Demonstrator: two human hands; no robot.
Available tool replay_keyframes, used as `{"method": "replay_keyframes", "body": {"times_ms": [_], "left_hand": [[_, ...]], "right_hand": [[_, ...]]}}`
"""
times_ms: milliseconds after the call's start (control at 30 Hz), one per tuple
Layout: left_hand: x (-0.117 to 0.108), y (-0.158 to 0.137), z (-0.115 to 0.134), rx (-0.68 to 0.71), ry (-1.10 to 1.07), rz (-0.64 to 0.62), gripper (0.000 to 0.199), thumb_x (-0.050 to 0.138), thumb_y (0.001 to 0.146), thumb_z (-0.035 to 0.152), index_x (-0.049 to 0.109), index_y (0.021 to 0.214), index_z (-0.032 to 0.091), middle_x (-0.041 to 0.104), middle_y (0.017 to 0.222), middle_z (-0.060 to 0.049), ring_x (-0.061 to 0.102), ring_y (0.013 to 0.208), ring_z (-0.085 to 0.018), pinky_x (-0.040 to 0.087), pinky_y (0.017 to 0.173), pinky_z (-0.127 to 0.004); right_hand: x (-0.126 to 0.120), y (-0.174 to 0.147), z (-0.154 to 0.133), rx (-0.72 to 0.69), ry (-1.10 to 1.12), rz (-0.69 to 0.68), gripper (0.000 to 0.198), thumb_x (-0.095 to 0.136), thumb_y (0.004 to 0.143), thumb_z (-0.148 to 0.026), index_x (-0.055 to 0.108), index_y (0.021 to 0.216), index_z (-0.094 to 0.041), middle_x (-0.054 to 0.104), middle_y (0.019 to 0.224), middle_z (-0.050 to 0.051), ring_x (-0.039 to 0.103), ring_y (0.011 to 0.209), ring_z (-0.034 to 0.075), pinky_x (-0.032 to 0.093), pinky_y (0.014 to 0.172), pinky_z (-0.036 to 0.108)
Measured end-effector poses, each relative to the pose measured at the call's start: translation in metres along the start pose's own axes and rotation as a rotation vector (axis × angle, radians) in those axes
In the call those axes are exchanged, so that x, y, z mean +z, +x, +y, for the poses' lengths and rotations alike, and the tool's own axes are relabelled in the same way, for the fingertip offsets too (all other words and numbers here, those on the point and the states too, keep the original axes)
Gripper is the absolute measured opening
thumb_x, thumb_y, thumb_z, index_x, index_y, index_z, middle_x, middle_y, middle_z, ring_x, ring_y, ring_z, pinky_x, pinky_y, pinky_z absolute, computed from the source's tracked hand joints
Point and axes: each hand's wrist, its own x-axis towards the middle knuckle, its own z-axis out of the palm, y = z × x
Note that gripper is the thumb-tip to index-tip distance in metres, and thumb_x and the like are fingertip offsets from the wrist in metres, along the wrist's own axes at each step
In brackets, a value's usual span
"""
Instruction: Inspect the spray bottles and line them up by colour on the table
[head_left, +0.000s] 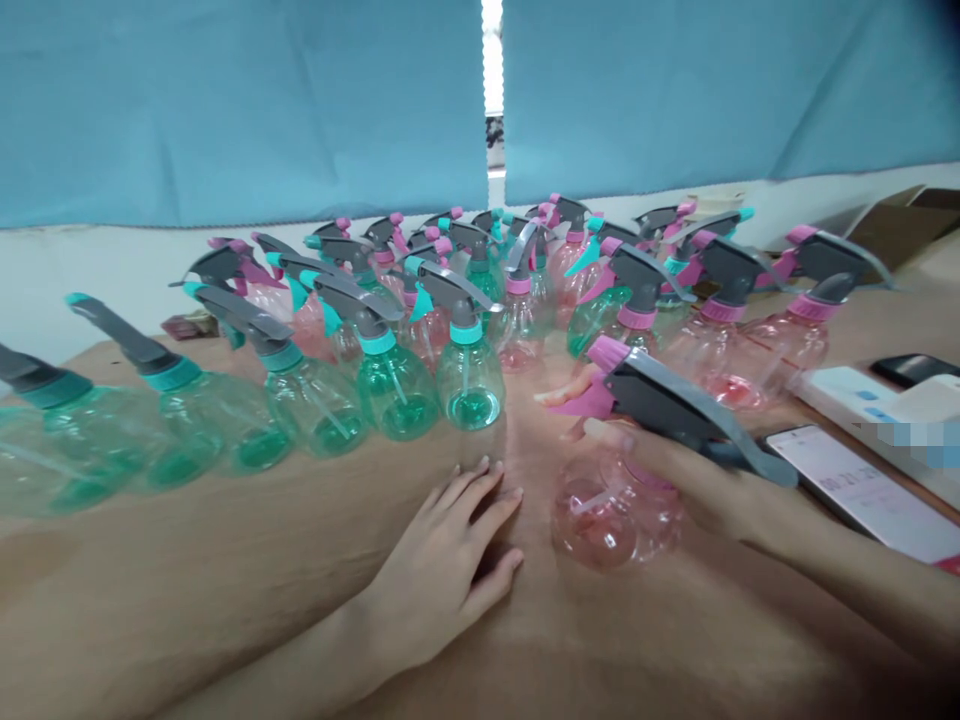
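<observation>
My right hand (660, 455) is wrapped round the neck of a pink spray bottle (600, 525), just under its grey and pink trigger head. The bottle is at the table's surface, its clear pink body below my fingers. Flat on the wooden table (247, 600) lies my left hand (442, 555), fingers spread, holding nothing. Beyond it a green spray bottle (471, 385) stands upright, with another green spray bottle (397, 395) to its left. Behind my right hand is a pink spray bottle (727, 365) with a grey head.
Several more green and pink spray bottles crowd the back and left of the table. At the right lie a phone (862, 490) with a lit timer, a white box (847, 390) and a dark device (919, 370). A blue curtain (262, 110) hangs behind.
</observation>
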Motion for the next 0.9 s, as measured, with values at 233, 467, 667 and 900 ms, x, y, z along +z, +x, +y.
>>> {"method": "replay_keyframes", "body": {"times_ms": [233,467,667,900], "left_hand": [[-0.0006,0.001,0.0009,-0.008,0.013,-0.016,0.043,0.049,0.096,0.034,0.046,0.136,0.019,0.042,0.145,-0.01,0.035,0.135,-0.026,0.032,0.109,-0.047],[0.0011,0.0014,-0.0006,-0.012,0.006,-0.015,0.043,0.049,0.096,0.034,0.046,0.136,0.018,0.042,0.145,-0.011,0.034,0.135,-0.027,0.032,0.108,-0.048],[0.0026,0.0006,-0.0005,-0.013,0.006,0.003,0.042,0.049,0.096,0.034,0.047,0.135,0.019,0.043,0.144,-0.01,0.037,0.134,-0.028,0.034,0.107,-0.048],[0.0025,0.0011,-0.0009,-0.008,0.02,0.005,0.042,0.048,0.096,0.035,0.047,0.135,0.018,0.044,0.144,-0.011,0.037,0.134,-0.028,0.033,0.107,-0.048]], "right_hand": [[0.0011,0.0069,-0.0111,-0.064,0.088,-0.028,0.037,0.06,0.081,-0.054,0.064,0.109,-0.03,0.065,0.076,0.0,0.058,0.067,0.018,0.047,0.059,0.033],[0.0051,0.0077,-0.0122,-0.054,0.123,-0.002,0.037,0.061,0.079,-0.053,0.063,0.109,-0.031,0.058,0.066,-0.002,0.052,0.053,0.015,0.042,0.047,0.031],[0.004,0.0046,-0.0115,-0.032,0.058,0.051,0.033,0.062,0.081,-0.05,0.064,0.107,-0.03,0.06,0.066,-0.002,0.054,0.056,0.016,0.044,0.049,0.031],[0.0008,0.0025,-0.0117,-0.037,-0.08,0.031,0.044,0.063,0.079,-0.051,0.061,0.117,-0.029,0.061,0.066,-0.002,0.055,0.058,0.016,0.044,0.052,0.031]]}}
